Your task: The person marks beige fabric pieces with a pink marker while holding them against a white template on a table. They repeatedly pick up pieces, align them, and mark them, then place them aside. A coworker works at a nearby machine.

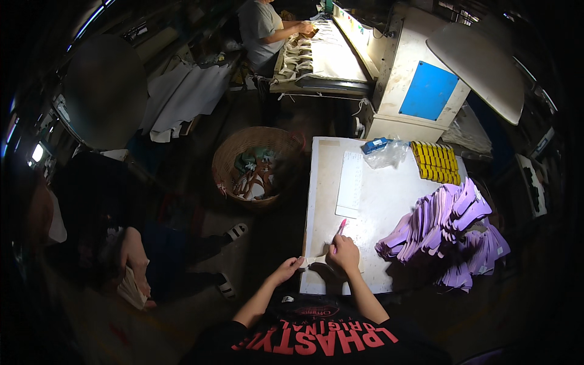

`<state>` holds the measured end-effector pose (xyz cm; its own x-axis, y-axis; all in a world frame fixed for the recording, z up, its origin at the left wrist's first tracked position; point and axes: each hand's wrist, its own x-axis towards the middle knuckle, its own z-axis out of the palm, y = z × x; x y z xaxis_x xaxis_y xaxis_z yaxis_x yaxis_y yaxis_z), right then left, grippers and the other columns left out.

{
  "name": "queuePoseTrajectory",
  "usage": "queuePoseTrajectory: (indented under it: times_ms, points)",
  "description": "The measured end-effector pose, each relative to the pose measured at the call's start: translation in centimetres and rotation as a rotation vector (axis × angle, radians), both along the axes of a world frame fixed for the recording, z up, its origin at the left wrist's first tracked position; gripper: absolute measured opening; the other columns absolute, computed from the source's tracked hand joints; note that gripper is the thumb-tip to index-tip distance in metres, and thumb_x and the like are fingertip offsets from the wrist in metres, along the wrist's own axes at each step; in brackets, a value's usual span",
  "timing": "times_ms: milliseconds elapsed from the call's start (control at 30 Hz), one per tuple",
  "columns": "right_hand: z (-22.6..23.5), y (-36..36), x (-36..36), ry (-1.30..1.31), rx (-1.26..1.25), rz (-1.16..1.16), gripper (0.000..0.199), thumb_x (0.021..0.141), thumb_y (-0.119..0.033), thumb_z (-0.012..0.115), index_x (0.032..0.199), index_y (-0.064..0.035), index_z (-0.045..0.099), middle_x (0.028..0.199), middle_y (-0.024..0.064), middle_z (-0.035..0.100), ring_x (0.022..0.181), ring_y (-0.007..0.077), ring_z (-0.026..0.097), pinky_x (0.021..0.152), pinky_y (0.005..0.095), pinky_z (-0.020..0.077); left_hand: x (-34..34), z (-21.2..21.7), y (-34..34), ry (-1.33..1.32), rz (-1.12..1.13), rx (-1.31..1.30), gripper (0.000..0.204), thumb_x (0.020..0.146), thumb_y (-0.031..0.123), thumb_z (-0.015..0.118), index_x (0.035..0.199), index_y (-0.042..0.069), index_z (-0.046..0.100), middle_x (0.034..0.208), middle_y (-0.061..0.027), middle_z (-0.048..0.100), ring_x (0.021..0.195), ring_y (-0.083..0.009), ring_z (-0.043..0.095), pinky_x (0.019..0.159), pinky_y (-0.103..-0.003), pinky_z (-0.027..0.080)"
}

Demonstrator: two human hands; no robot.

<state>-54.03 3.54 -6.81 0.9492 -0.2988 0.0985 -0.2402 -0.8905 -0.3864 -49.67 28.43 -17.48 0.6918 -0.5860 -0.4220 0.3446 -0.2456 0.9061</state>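
My left hand (286, 269) is at the near left edge of the white tabletop (377, 237). Its thumb and fingers pinch the end of a small cream-coloured flat piece (317, 260). Over the right part of that piece is my right hand (345, 252), closed around a slim pink-red pen-like tool (342, 225) that points away from me. The tool's exact kind is hard to make out. Beyond it lies a long white sheet (348, 185) with faint marks. To the right, purple cut pieces (438, 219) are piled in overlapping rows.
Yellow-and-black pieces (436, 163) and a clear plastic bag (389, 155) with a blue box (374, 145) lie at the table's far side. A wicker basket (222, 164) of scraps stands left. One person (261, 33) works at a lit machine ahead; another person's hand (137, 264) holds pieces.
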Motion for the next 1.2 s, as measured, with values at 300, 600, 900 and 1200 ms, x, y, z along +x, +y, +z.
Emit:
queuePoseTrajectory:
  times_ms: [300, 600, 900, 1200]
  points:
    - [-0.3, -0.3, -0.1, -0.008, 0.005, 0.024, 0.017, 0.084, -0.024, 0.064, 0.091, -0.0081, 0.064, 0.088, 0.0122, 0.067, 0.088, 0.0334, 0.066, 0.074, 0.0478, 0.0573, 0.4, -0.1, 0.4, -0.023, -0.074, 0.009, 0.058, 0.106, 0.062, 0.055, 0.093, 0.006, 0.065, 0.083, 0.0047, 0.052, 0.080, -0.0085, 0.045, 0.073, -0.027, 0.042]
    - [-0.6, -0.8, 0.2, 0.040, 0.111, 0.013, 0.020, 0.090, -0.027, 0.063, 0.093, -0.0068, 0.064, 0.090, 0.0159, 0.066, 0.089, 0.0379, 0.065, 0.075, 0.0519, 0.0550, 0.4, 1.5, 0.4, -0.056, -0.033, 0.124, 0.057, 0.097, 0.063, 0.069, 0.093, 0.006, 0.064, 0.087, -0.0006, 0.059, 0.083, -0.0097, 0.050, 0.075, -0.028, 0.046]
    - [2.1, -4.3, 1.8, -0.200, 0.436, -0.043, 0.021, 0.106, -0.019, 0.053, 0.110, -0.0019, 0.065, 0.097, 0.0260, 0.066, 0.093, 0.0439, 0.066, 0.083, 0.0484, 0.0521, 2.2, 4.8, -3.3, -0.108, 0.245, -0.024, 0.047, 0.093, 0.040, 0.081, 0.121, 0.006, 0.064, 0.109, -0.0091, 0.066, 0.099, -0.0193, 0.062, 0.089, -0.035, 0.052]
    - [2.0, -6.4, 2.9, -0.270, 0.552, -0.325, 0.028, 0.099, -0.015, 0.059, 0.123, -0.0002, 0.061, 0.106, 0.0250, 0.072, 0.090, 0.0391, 0.072, 0.082, 0.0444, 0.0561, 3.1, 12.1, -7.0, -0.932, -0.254, 0.361, 0.073, 0.081, 0.008, 0.066, 0.152, 0.013, 0.047, 0.144, -0.0167, 0.050, 0.140, -0.0365, 0.043, 0.119, -0.054, 0.034]
